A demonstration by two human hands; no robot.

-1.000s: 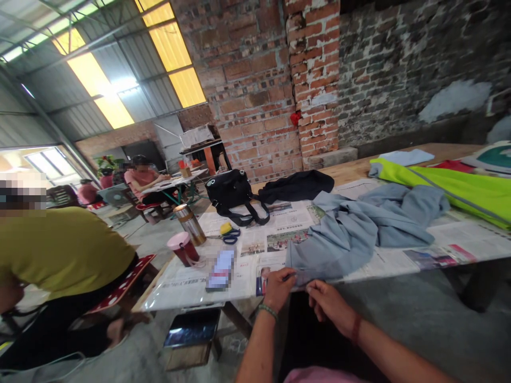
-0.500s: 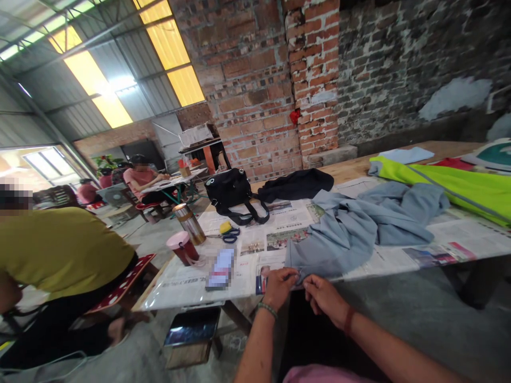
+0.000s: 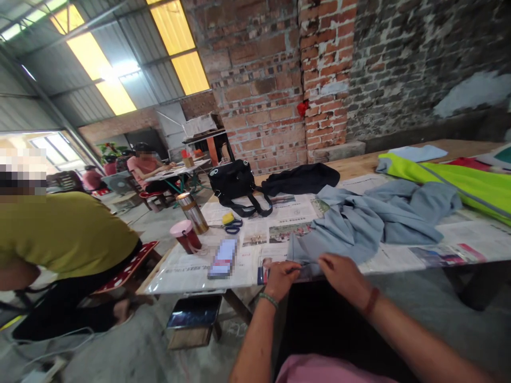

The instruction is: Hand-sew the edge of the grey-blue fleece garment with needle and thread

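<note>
A crumpled grey garment lies along the front of the table, its near left corner drawn to the table edge. My left hand pinches that corner between thumb and fingertips. To the right of it, my right hand is closed in a pinch just above the cloth's front edge. Whatever the right fingertips hold is too small to make out. Both hands are apart, with a strip of the grey cloth between them.
Left on the newspaper-covered table are a phone, a red cup, a steel flask and scissors. Behind lie a black bag, dark cloth and a yellow vest. A person sits at left.
My right hand has moved right, away from my left hand, still pinched. The left hand stays at the garment's corner. The whole view has shifted slightly.
</note>
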